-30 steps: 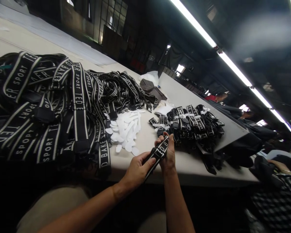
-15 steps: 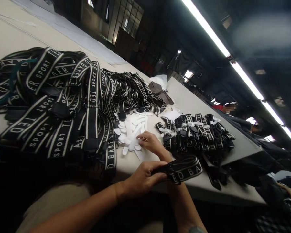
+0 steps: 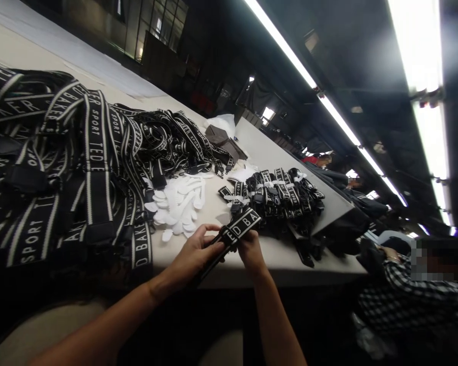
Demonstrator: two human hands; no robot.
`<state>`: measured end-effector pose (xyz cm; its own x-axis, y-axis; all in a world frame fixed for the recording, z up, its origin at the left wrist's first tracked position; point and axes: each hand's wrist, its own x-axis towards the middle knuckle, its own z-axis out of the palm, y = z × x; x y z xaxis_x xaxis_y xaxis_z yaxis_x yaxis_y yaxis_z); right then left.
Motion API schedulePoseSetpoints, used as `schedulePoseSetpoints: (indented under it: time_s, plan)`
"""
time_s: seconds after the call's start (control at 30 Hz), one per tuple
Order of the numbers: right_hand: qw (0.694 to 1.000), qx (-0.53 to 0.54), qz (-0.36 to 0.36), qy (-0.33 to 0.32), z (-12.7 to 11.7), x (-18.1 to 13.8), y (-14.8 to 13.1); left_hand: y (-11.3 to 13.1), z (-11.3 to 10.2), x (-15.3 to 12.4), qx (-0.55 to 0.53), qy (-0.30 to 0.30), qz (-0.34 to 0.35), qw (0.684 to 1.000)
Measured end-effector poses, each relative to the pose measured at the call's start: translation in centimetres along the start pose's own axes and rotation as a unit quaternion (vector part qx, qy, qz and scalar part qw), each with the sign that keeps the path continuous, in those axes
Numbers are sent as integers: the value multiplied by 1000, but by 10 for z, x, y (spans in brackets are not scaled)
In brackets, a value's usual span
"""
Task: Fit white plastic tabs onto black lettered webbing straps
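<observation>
The folded strap [image 3: 239, 227] held over the near edge of the desk [image 3: 286, 254] is black webbing with pale edge stripes and the woven letters "TED BA" readable on its upper face. The left hand [image 3: 193, 256] holds its lower end, fingers [image 3: 208, 239] curled closed round the webbing with the thumb on top. The right hand [image 3: 250, 249] grips the same strap just beside the lettering, its fingers closed on the fold; the fingertips are hidden behind the strap.

To the left lies a large loose heap of straps [image 3: 80, 168] of the same kind, on which "SPORT", "TED" and "BAKER" can be read again and again. Just beyond the hands sits a scatter of small white tags [image 3: 179, 201], blank as far as can be seen. To the right of these is a pile of bundled straps [image 3: 280, 193], each tied with a white band; their writing is too small to read. At the far right sits a person in a checked shirt [image 3: 412, 300].
</observation>
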<state>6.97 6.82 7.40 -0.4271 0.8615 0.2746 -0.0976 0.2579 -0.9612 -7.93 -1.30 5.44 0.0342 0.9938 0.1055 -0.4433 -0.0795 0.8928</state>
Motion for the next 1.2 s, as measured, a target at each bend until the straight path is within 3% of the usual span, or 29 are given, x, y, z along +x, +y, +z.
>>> schedulePoseSetpoints:
  time_s: [0.2,0.43,0.6,0.87,1.03,1.2]
  plan:
    - [997,-11,80,3,-16,-34,-6,-6,5,-1,27,-62,-34,997]
    - [993,-20,103,46,-26,-66,7,-17,13,1,97,-98,-9,990]
    - [989,-93,112,36,-29,-86,16,-25,13,2,158,-57,-9,986]
    - [959,-265,66,79,-8,-115,23,-32,16,3,257,1,-10,966]
    - [981,-44,121,143,-5,-115,27,-38,16,1,295,18,16,955]
    - [977,102,159,97,-9,-109,30,-44,19,-3,376,58,18,925]
